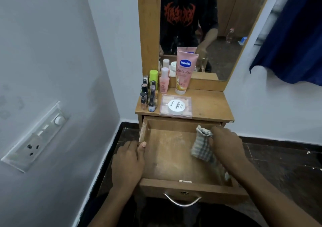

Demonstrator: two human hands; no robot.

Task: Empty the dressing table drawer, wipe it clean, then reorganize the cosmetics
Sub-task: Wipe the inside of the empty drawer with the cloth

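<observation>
The wooden drawer [167, 159] is pulled out, with nothing on its dusty floor but the cloth. My right hand [226, 146] grips a checked grey cloth [202, 146] pressed against the drawer's right inner side. My left hand [129, 162] holds the drawer's left wall, thumb over the rim. The cosmetics stand on the tabletop [209, 105]: a pink Vaseline tube [184, 71], a pink bottle [164, 80], a green-capped bottle [153, 77], several small nail polish bottles [148, 96], and a white jar [176, 107] on a clear flat pack [176, 106].
A mirror [200, 26] rises behind the tabletop and reflects a person in a black shirt. A white wall with a switch and socket plate [34, 136] is at the left. A blue curtain [292, 35] hangs at the right. The drawer front has a metal handle [182, 201].
</observation>
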